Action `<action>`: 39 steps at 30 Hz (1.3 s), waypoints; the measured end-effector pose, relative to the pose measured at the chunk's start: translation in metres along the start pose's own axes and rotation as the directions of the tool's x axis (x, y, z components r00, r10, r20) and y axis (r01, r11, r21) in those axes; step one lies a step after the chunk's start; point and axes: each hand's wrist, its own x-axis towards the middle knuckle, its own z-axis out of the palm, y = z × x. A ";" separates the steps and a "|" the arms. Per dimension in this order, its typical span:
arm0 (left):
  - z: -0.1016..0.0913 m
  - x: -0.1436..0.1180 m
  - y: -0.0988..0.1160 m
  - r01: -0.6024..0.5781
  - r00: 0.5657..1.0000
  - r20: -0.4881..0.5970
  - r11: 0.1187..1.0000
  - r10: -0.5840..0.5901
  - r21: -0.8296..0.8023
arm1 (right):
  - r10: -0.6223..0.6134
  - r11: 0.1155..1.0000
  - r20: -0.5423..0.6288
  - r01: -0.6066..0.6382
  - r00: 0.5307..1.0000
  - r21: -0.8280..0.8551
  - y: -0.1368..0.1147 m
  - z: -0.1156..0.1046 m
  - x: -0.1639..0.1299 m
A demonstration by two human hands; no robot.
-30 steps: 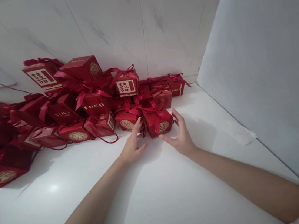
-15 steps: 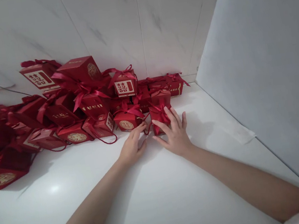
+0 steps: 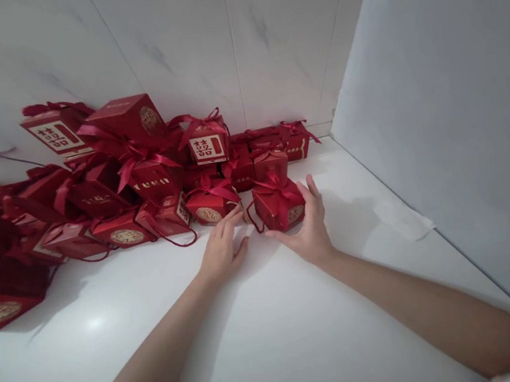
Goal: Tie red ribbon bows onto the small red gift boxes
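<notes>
My right hand [image 3: 312, 228] curves round the front right of a red gift box [image 3: 269, 205] with a ribbon bow, its thumb along the front and its fingers at the right side. A red cord handle [image 3: 254, 220] loops out at that box's left. My left hand [image 3: 220, 247] rests on the white surface with fingers stretched out and thumb apart, holding nothing. Its fingertips reach the lower right side of another red box [image 3: 211, 207], which bears a round gold emblem and a bow.
Red gift boxes stand in rows and stacks along the tiled wall [image 3: 185, 42], one box [image 3: 126, 117] topping the pile. A large box [image 3: 7, 295] sits at far left. On the right rises a pale panel [image 3: 460, 90], with a whitish strip [image 3: 405, 219] by its foot.
My right hand has slid off the bow to the right side of the box, uncovering its top and gold emblem. The left hand has barely moved. The view has shifted slightly.
</notes>
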 end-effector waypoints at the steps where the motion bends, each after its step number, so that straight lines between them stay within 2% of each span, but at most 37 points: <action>1: 0.000 0.000 0.000 -0.005 0.999 0.043 1.000 0.006 -0.024 | 0.018 1.000 0.004 -0.018 1.000 0.001 0.001 0.002 0.000; 4: -0.001 0.000 0.001 -0.044 0.989 0.141 0.997 0.052 -0.060 | 0.073 0.997 -0.011 -0.073 0.997 0.005 0.008 0.008 -0.001; 7: 0.000 -0.001 0.004 -0.059 0.986 0.151 0.997 0.065 -0.046 | 0.149 0.987 -0.041 -0.146 0.988 0.071 0.015 0.009 0.000; 11: 0.000 0.000 0.003 0.063 0.990 0.137 0.989 -0.044 -0.135 | 0.247 0.931 -0.010 -0.235 0.969 0.280 0.014 0.001 0.003; 14: 0.000 0.003 -0.008 0.192 0.978 0.136 0.931 -0.156 -0.312 | 0.187 0.852 0.103 -0.214 0.977 0.477 0.007 -0.007 0.002; 16: 0.001 0.004 -0.018 0.305 0.952 0.156 0.812 -0.262 -0.497 | 0.090 0.812 0.197 -0.186 0.976 0.553 0.001 -0.010 -0.002; 18: 0.002 0.006 -0.027 0.391 0.906 0.170 0.613 -0.387 -0.687 | 0.020 0.804 0.327 -0.210 0.945 0.557 -0.003 -0.011 -0.005; 20: 0.003 0.006 -0.031 0.397 0.864 0.176 0.421 -0.472 -0.815 | -0.011 0.831 0.447 -0.240 0.895 0.501 -0.004 -0.009 -0.006; 22: 0.002 0.005 -0.030 0.361 0.863 0.172 0.342 -0.475 -0.867 | -0.022 0.867 0.501 -0.233 0.865 0.440 -0.003 -0.008 -0.005; 24: 0.000 0.003 -0.024 0.308 0.907 0.142 0.397 -0.395 -0.865 | -0.034 0.889 0.506 -0.205 0.862 0.409 0.000 -0.008 -0.002; 27: -0.001 -0.002 -0.014 0.152 0.983 0.054 0.616 -0.174 -0.773 | -0.088 0.919 0.479 -0.114 0.873 0.377 0.000 -0.011 0.001; 30: 0.000 -0.006 -0.006 0.023 0.998 0.054 0.787 0.014 -0.617 | -0.192 0.927 0.449 0.011 0.873 0.376 -0.003 -0.015 0.001; 32: 0.000 -0.006 -0.002 0.014 0.997 0.075 0.827 0.034 -0.561 | -0.239 0.918 0.443 0.053 0.864 0.393 -0.004 -0.015 -0.001; 34: 0.001 -0.005 0.001 0.033 0.998 0.061 0.831 0.001 -0.555 | -0.245 0.915 0.448 0.052 0.860 0.400 -0.003 -0.013 -0.003; 39: 0.000 -0.003 0.001 0.014 0.992 -0.106 0.908 -0.064 -0.418 | -0.133 0.897 0.413 -0.067 0.901 0.436 0.004 -0.005 -0.005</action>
